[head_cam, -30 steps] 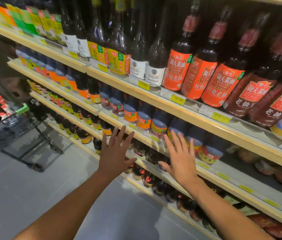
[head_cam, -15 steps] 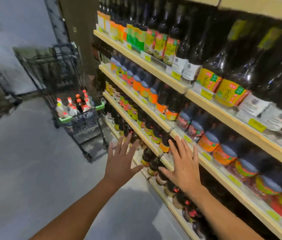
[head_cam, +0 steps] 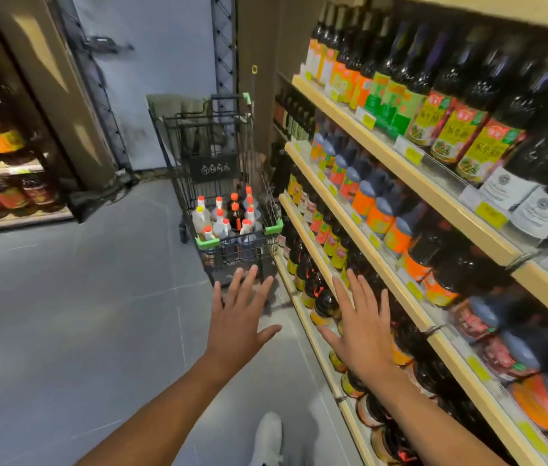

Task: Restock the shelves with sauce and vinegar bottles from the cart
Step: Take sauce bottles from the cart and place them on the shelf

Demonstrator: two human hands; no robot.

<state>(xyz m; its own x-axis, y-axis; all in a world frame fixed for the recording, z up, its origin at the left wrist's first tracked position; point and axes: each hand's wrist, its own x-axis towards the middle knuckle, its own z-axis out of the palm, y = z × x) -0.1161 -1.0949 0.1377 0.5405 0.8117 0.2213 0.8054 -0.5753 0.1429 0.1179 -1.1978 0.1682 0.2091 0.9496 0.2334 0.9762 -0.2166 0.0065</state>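
**Orange-capped bottles dead ahead, nothing in hand**

Spread flat with straight fingers, holding nothing: left hand (head_cam: 239,317) and right hand (head_cam: 363,334). Just beyond the fingertips, upright in the cart (head_cam: 274,227): bottles (head_cam: 222,220), nearer the left hand. Shelves (head_cam: 441,193) alongside on the right. Cart nearer and more central than half a second ago.

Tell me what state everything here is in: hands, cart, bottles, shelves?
Left hand: open, empty.
Right hand: open, empty.
Cart: standing by the shelf end, loaded.
Cart bottles: upright, capped.
Shelves: stocked, bottles in rows.
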